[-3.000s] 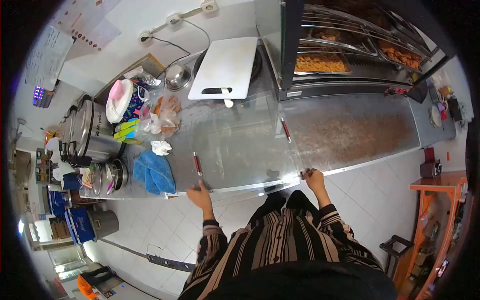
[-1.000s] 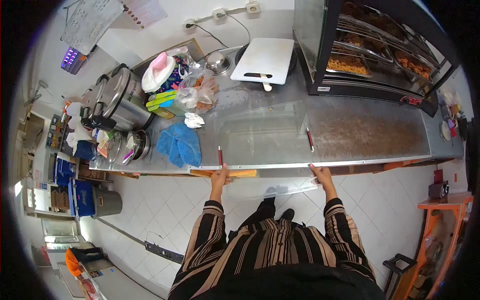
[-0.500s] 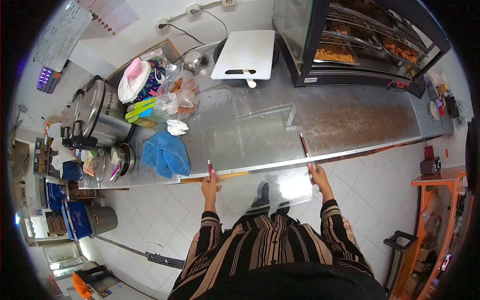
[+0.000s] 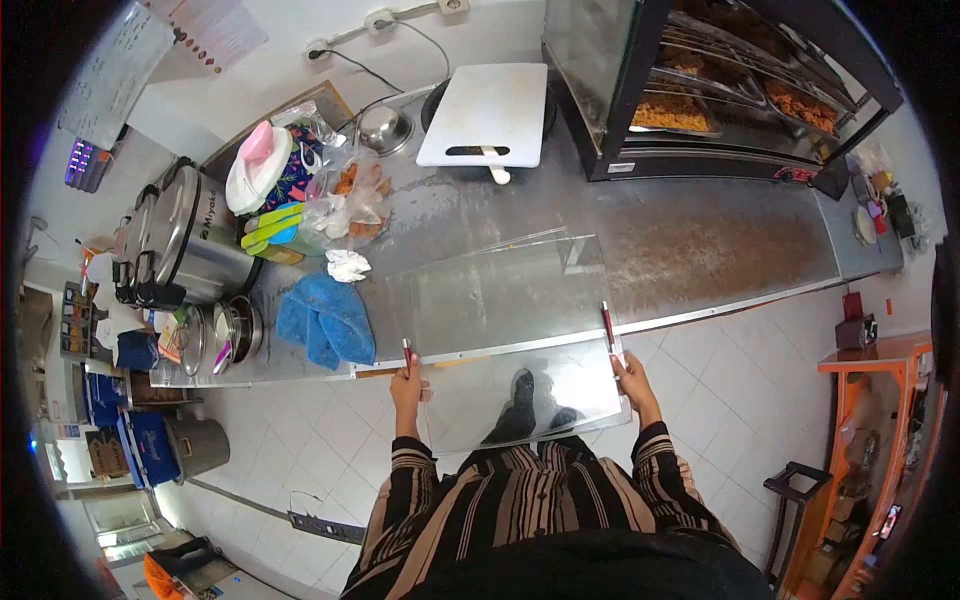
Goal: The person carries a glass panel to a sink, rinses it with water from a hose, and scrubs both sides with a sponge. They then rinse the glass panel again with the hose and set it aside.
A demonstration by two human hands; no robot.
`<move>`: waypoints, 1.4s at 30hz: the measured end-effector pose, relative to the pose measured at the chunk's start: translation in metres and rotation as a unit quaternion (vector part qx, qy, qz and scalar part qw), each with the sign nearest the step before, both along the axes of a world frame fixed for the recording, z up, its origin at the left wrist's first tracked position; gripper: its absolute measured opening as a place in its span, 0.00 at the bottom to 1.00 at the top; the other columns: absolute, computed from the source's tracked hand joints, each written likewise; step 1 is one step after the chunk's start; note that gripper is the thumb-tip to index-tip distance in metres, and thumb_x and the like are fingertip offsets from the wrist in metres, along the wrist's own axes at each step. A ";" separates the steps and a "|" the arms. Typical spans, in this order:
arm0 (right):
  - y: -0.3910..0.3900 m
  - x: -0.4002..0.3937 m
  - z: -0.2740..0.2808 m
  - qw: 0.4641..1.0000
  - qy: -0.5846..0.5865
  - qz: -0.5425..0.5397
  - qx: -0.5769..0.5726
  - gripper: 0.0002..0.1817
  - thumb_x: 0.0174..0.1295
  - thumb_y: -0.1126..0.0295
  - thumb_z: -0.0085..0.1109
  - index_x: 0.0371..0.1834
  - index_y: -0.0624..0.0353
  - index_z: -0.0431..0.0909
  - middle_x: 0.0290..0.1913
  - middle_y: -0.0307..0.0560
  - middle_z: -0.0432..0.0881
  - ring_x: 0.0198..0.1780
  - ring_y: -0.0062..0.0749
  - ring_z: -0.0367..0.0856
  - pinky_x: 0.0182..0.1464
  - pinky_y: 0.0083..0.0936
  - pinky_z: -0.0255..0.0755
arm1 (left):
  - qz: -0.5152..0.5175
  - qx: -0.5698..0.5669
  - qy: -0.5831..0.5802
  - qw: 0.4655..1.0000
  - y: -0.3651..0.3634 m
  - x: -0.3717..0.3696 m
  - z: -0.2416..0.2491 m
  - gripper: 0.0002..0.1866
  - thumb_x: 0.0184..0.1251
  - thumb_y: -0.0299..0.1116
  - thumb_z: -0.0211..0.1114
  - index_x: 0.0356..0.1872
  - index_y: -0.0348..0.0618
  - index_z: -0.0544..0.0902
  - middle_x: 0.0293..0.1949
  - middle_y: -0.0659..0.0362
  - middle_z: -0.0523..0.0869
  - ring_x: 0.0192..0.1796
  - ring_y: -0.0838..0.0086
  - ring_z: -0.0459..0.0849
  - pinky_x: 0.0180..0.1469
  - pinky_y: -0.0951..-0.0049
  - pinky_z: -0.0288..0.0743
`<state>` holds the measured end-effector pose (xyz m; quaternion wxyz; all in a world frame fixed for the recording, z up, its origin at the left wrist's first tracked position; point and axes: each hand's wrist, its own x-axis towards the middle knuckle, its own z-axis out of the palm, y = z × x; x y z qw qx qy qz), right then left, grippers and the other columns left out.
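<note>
Two overlapping glass panels with dark red handles lie across the metal counter's front edge, their near part over the floor. My left hand holds the left side of the glass, just below the left red handle. On the right side my right hand grips the edge, below the right red handle. A blue cloth lies left of the glass, with a crumpled white tissue above it.
A white cutting board lies at the back, beside a food display case. Plastic bags, a large pot and metal bowls occupy the counter's left. An orange shelf stands at right.
Both hands have moved slightly down and nearer my body, drawing the glass with them. The camera view has shifted a little.
</note>
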<state>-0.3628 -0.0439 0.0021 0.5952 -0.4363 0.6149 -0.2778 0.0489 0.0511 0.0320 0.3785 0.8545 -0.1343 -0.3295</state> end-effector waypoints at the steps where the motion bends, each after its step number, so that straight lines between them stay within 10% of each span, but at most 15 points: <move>1: 0.001 0.000 0.000 1.000 -0.014 -0.012 -0.026 0.13 0.62 0.57 0.51 0.29 0.53 0.67 0.17 0.30 0.63 0.15 0.13 0.55 0.15 0.16 0.47 | -0.024 -0.020 0.022 0.999 0.003 0.000 0.000 0.28 0.54 0.59 0.58 0.24 0.39 0.74 0.15 0.53 0.77 0.12 0.71 0.76 0.11 0.75 0.68; 13: -0.003 -0.054 0.020 0.954 0.056 0.073 -0.286 0.11 0.61 0.61 0.53 0.30 0.56 0.67 0.22 0.33 0.64 0.16 0.16 0.54 0.16 0.16 0.48 | 0.082 -0.094 0.036 0.992 0.051 -0.073 -0.018 0.25 0.58 0.54 0.59 0.18 0.43 0.66 0.12 0.57 0.72 0.08 0.77 0.69 0.09 0.78 0.63; 17: -0.004 -0.060 0.098 0.990 -0.045 0.117 -0.065 0.13 0.62 0.64 0.51 0.39 0.61 0.63 0.26 0.41 0.69 0.16 0.25 0.74 0.09 0.19 0.64 | 0.133 -0.107 0.066 0.983 0.083 -0.104 -0.016 0.24 0.59 0.54 0.57 0.19 0.42 0.67 0.12 0.57 0.71 0.08 0.78 0.68 0.09 0.79 0.61; 21: -0.005 -0.032 0.169 0.976 -0.019 0.178 -0.121 0.08 0.63 0.69 0.50 0.31 0.60 0.63 0.15 0.38 0.71 0.14 0.19 0.71 0.12 0.16 0.62 | 0.203 -0.151 0.104 0.962 0.116 -0.118 0.001 0.25 0.59 0.56 0.56 0.22 0.40 0.69 0.12 0.59 0.70 0.08 0.77 0.68 0.09 0.79 0.60; 30: 0.034 0.120 0.277 0.889 -0.007 0.426 -0.169 0.08 0.63 0.72 0.48 0.31 0.61 0.59 0.16 0.50 0.76 0.09 0.24 0.71 0.09 0.17 0.62 | 0.371 -0.279 0.087 0.881 0.241 -0.099 0.018 0.27 0.56 0.60 0.57 0.23 0.41 0.69 0.12 0.61 0.68 0.09 0.77 0.68 0.10 0.79 0.60; 42: 0.222 0.400 0.250 0.753 -0.103 0.632 -0.149 0.08 0.63 0.70 0.47 0.31 0.60 0.61 0.16 0.46 0.73 0.10 0.25 0.71 0.08 0.17 0.62 | 0.588 -0.199 -0.022 0.784 0.521 0.008 0.065 0.27 0.56 0.58 0.58 0.22 0.39 0.70 0.13 0.58 0.71 0.09 0.78 0.69 0.11 0.80 0.61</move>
